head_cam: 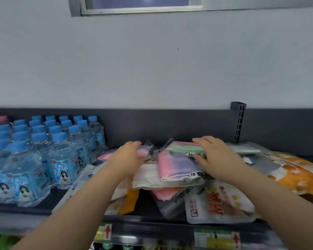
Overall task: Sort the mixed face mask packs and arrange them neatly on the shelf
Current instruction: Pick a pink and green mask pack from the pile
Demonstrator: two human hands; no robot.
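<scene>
A jumbled pile of face mask packs lies on the dark shelf. My left hand grips a pink mask pack at the back left of the pile. My right hand rests on a green mask pack, thumb under its front edge. Below it lie a pink-and-purple pack and a white pack. Another pink pack sits lower in the pile, partly covered. A white pack with red letters lies at the front right.
Several water bottles with blue caps stand packed at the left of the shelf. Orange packs lie at the right. A slotted shelf upright rises at the back. Price labels line the front edge.
</scene>
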